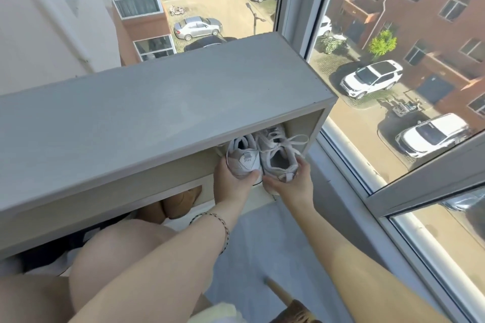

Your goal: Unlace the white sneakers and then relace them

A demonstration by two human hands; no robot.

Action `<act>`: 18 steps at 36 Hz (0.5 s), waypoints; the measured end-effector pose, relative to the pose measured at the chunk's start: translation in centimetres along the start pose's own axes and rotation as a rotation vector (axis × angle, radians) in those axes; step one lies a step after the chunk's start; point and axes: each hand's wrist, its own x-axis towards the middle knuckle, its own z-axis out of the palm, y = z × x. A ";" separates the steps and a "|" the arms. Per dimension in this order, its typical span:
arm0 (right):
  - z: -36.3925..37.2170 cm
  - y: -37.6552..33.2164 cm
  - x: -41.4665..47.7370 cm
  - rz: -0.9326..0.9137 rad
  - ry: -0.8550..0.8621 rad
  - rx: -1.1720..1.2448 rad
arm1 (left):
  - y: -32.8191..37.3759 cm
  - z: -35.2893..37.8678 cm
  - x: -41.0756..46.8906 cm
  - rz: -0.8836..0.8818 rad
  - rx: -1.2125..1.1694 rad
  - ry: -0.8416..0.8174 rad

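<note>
- Arms reach out from the camera, past a bare knee [110, 252], to the shoes.
- Left hand [232, 181] is wrapped round the heel of the left shoe [242, 158].
- Right hand [291, 182] is wrapped round the heel of the right shoe [279, 158].
- Both shoes sit side by side in the top cubby of the shelf [157, 102], heels toward the hands, toes pointing in, laces [287, 140] still in.
- I think they must slide straight back, under the shelf top.
- Brown shoes [181, 200] sit lower down. A window [393, 60] is on the right.
</note>
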 end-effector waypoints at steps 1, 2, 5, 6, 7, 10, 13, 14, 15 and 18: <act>0.0 -0.4 0.4 0.007 0.008 0.005 | 0.2 0.0 0.3 -0.003 0.003 -0.005; -0.1 -0.8 0.7 0.008 0.018 0.011 | 0.3 0.2 0.6 -0.012 -0.002 -0.006; 0.5 -2.1 2.1 -0.024 0.039 -0.038 | 0.5 0.5 1.8 -0.054 0.002 -0.001; 0.8 -2.4 2.5 -0.035 0.045 -0.064 | 0.5 0.6 2.4 -0.055 0.015 -0.002; 1.0 -2.6 2.8 -0.048 0.045 -0.088 | 0.4 0.6 2.8 -0.061 0.033 -0.015; 1.5 -2.7 3.5 -0.020 0.020 -0.133 | 0.1 0.5 3.6 -0.063 0.114 -0.076; 1.6 -2.4 3.6 -0.085 -0.010 -0.204 | -0.1 0.4 3.6 -0.036 0.176 -0.118; 1.7 -2.3 3.5 -0.110 -0.016 -0.242 | -0.2 0.5 3.7 -0.030 0.187 -0.120; 1.6 -2.2 3.4 -0.127 -0.019 -0.295 | -0.2 0.4 3.6 -0.033 0.200 -0.133; 1.3 -2.2 3.5 -0.170 -0.043 -0.482 | -0.5 0.6 3.6 -0.023 0.254 -0.169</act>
